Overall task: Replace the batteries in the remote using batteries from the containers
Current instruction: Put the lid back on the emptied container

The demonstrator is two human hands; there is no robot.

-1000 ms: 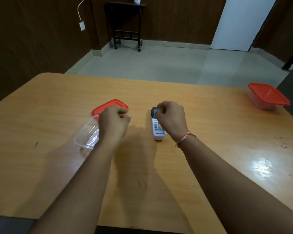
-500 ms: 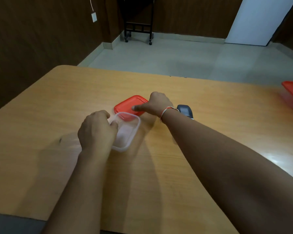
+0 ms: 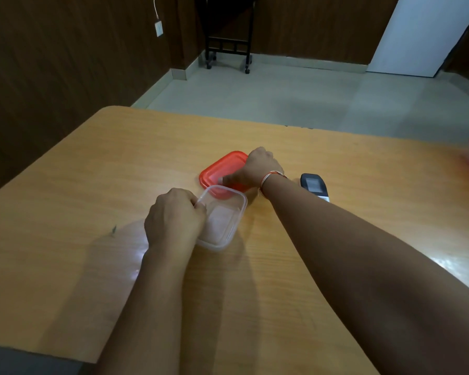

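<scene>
Dim rm, glare on table (image 3: 450, 263) (right), wide-angle warp

Wooden table (image 3: 322, 280) with clear container (image 3: 222, 220), red lid (image 3: 221, 169), remote (image 3: 314, 185).

Left hand (image 3: 173, 217) grips clear container (image 3: 222, 220); right hand (image 3: 260, 166) on red lid (image 3: 220, 169).
</scene>
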